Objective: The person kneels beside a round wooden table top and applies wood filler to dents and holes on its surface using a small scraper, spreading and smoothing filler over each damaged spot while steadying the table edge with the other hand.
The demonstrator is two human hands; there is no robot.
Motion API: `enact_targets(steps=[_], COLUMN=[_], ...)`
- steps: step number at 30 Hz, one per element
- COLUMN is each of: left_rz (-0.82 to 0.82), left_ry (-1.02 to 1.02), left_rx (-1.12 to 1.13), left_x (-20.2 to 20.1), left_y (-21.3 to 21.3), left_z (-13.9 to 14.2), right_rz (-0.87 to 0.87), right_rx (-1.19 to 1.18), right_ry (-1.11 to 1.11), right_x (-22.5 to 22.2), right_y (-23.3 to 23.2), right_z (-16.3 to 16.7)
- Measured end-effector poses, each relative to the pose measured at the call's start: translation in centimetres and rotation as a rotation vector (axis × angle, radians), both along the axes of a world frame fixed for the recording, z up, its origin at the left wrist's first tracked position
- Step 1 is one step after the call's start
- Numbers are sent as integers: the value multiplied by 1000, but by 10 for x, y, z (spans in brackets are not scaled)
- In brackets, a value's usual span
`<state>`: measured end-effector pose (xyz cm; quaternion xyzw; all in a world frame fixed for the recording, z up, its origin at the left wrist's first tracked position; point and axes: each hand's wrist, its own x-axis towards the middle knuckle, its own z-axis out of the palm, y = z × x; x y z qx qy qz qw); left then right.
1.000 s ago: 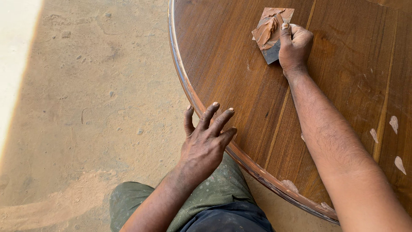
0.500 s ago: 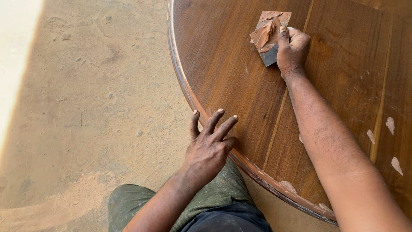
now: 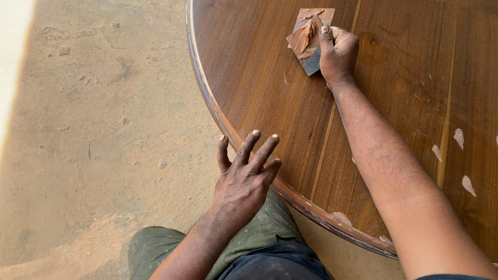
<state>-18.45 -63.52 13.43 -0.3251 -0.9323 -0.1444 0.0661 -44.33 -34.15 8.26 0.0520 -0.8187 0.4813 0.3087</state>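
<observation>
1. Brown filler paste is heaped on the flat metal scraper blade (image 3: 310, 39), which the right hand (image 3: 338, 52) grips closed, its index finger pressing along the blade's back. The blade lies on the round dark-brown wooden tabletop (image 3: 259, 88), far from the near rim. Too steep a tilt could let a corner gouge the veneer; too flat, and paste may smear beyond the spot being filled.
2. Paste sits thick on the blade's upper face, so a lump could slide off onto finished wood and dry there.
3. Resting loose and holding nothing, the left hand (image 3: 244, 179) has spread fingers draped over the table's worn rim (image 3: 205, 98). Leaning on it could shift the top under the blade.
4. Pale filler patches (image 3: 459, 139) dot the surface to the right, close beside the right forearm, which could drag across them.
5. Dust from the sandy ground (image 3: 93, 129) might settle into any wet paste.
</observation>
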Motion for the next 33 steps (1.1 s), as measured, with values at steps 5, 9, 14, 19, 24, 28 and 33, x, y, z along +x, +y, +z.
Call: enact_targets(steps=[5,9,14,19,24,28,33], left_rz=[-12,14,6,42,-68,-156,-184], left_ry=[61,22,-1,-90,-83,-37,-12], left_rx=[-43,-13,8,76,162,174,112], left_x=[5,5,7,17,30,38,41], left_y=[0,-1,1,-5,16,39,50], left_z=[-4,-4,-1,1,-8,-13,-8], right_rz=[-12,19,25,42,2,15,17], right_rx=[4,-13,-40,-8,25,20,22], right_ry=[-30,-9,-29,5,13,33,35], right_x=[1,2,3,5,3,2,2], right_y=[1,0,-1,-2,-1,-1,-3], right_z=[-1,0,2,1,1,1,4])
